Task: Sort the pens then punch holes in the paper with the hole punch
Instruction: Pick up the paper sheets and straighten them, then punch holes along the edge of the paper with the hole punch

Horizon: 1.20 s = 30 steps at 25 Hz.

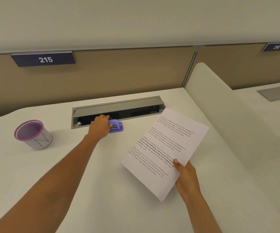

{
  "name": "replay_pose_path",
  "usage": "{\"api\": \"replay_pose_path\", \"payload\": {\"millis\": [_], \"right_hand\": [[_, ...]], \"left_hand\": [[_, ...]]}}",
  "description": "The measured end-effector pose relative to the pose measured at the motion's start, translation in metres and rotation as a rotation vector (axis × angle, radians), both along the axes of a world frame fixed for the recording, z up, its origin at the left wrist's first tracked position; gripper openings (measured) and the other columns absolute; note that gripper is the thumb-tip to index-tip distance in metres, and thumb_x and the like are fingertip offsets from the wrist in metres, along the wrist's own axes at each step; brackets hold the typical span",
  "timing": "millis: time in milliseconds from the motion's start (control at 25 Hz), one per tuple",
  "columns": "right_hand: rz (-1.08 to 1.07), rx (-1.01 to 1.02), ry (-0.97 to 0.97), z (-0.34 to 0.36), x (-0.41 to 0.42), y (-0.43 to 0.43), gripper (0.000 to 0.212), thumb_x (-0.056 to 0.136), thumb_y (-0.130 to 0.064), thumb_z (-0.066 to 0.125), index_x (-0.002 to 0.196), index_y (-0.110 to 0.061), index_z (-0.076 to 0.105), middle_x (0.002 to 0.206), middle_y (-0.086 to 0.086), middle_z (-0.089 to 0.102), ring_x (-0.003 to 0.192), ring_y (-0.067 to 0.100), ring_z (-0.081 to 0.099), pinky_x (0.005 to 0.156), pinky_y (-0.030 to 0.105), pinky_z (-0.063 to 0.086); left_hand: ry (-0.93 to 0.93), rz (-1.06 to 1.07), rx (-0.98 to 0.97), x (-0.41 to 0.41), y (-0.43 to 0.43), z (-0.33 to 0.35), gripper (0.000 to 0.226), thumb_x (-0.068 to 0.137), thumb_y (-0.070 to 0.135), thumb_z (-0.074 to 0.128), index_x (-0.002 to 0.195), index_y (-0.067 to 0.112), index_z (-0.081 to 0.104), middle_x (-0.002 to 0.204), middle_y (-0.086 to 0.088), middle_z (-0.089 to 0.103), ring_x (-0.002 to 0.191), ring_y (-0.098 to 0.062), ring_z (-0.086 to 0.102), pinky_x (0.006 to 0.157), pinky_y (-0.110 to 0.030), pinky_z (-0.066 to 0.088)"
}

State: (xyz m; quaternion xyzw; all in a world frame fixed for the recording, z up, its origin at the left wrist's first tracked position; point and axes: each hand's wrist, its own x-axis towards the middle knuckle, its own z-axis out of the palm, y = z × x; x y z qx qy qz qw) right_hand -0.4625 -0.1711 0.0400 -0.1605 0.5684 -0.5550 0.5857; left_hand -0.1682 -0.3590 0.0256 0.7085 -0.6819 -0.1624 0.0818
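From the head view, the left hand (99,126) reaches far forward, fingers curled over the left end of the purple hole punch (116,126), which lies on the table (102,174) with its long axis running left to right. The right hand (185,174) pinches the near corner of the paper (166,148), whose long axis angles away toward the upper right.

A: We log the left hand (100,126) on the punch (116,126), beside the open cable tray (117,111).
B: Agreed. Right hand (185,174) pinches the paper (166,148), thumb on top. Cup (33,135) stands well left.
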Motion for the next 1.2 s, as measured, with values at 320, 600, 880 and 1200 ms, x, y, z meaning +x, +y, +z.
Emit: {"api": "replay_pose_path", "payload": {"millis": [320,600,880,1200], "right_hand": [[0.134,0.042,0.030,-0.013,-0.005,-0.010,0.031,0.094,-0.006,0.056,0.121,-0.017,0.063,0.116,0.003,0.072,0.107,0.024,0.069,0.087,0.044,0.056],[0.225,0.077,-0.014,-0.017,0.009,-0.004,0.031,0.094,-0.003,0.054,0.123,-0.012,0.063,0.116,0.005,0.072,0.108,0.026,0.068,0.095,0.046,0.052],[0.291,0.053,0.074,0.001,0.014,0.007,0.030,0.095,-0.001,0.053,0.116,-0.017,0.065,0.112,0.002,0.074,0.102,0.021,0.070,0.087,0.040,0.056],[0.394,0.061,0.248,0.015,0.013,0.013,0.034,0.095,-0.001,0.052,0.125,-0.014,0.063,0.114,0.004,0.073,0.103,0.025,0.070,0.094,0.048,0.053]], "left_hand": [[0.093,0.050,0.181,0.000,-0.012,-0.006,0.035,0.090,0.029,0.062,0.113,0.002,0.058,0.108,-0.018,0.065,0.084,-0.023,0.056,0.077,-0.031,0.046],[0.785,0.400,0.470,0.005,0.049,0.001,0.036,0.089,0.027,0.063,0.114,0.002,0.056,0.109,-0.017,0.062,0.097,-0.029,0.063,0.085,-0.037,0.053],[1.033,0.533,0.608,-0.005,0.100,0.004,0.020,0.087,0.022,0.066,0.095,0.004,0.062,0.099,-0.018,0.069,0.084,-0.029,0.068,0.064,-0.034,0.056],[1.029,0.518,0.598,-0.007,0.116,0.008,0.019,0.085,0.022,0.068,0.094,0.006,0.063,0.097,-0.015,0.069,0.084,-0.027,0.067,0.064,-0.034,0.056]]}}
